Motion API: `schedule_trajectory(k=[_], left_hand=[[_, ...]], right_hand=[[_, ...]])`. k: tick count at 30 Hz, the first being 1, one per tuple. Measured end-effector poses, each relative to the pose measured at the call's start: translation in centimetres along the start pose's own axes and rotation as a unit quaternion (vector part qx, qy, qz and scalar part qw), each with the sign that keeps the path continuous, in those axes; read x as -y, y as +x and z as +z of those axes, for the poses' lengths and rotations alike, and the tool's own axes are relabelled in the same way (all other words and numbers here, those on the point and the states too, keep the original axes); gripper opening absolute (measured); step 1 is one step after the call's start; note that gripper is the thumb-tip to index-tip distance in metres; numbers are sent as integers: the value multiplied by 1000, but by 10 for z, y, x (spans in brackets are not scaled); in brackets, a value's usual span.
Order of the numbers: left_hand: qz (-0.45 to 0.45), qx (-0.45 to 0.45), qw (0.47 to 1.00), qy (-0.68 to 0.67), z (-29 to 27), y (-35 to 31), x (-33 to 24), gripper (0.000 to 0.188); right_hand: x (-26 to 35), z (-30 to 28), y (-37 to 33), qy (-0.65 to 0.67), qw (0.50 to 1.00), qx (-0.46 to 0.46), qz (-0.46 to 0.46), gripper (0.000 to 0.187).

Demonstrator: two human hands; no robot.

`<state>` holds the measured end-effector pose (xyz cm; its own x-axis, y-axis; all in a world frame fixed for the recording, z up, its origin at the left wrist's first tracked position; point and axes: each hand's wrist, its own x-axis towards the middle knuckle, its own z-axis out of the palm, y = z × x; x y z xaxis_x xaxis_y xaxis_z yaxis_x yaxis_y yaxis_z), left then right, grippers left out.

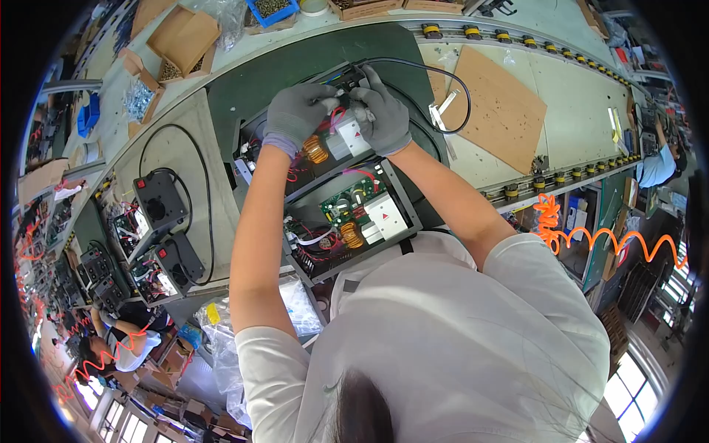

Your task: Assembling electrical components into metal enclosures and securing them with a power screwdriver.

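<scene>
My left hand [295, 114] and my right hand [385, 122], both in grey gloves, meet over the far end of an open device housing [255, 125]. Fingers of both hands are closed close together beside the black cable [467, 88]; what they pinch is hidden by the gloves. Red wires [337, 117] show between the hands. Inside this housing are a copper coil [315, 150] and a white block [351, 138]. Nearer to me lies a second open housing [413, 214], with a green circuit board [347, 203], another copper coil [351, 235] and a white block [385, 216].
More black units [161, 199] with cables stand on the left bench. Cardboard boxes [185, 37] of small parts and blue bins [88, 114] lie at the far left. A brown board [496, 111] rests between roller rails [561, 177] at right, near an orange coiled hose [591, 232].
</scene>
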<state>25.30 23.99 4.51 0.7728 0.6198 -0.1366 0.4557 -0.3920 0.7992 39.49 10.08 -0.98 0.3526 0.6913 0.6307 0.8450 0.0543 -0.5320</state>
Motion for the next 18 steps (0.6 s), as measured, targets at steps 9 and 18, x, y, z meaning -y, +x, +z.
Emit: schedule_trajectory(k=[9,18], left_hand=[[26,-140,986,88,20,-3,1,23],[94,-204,971,85,34,3,13,17]], right_hand=[[-5,1,0,40,999,33,-17,16],[-4,4,-1,23,999,22,-24,22]])
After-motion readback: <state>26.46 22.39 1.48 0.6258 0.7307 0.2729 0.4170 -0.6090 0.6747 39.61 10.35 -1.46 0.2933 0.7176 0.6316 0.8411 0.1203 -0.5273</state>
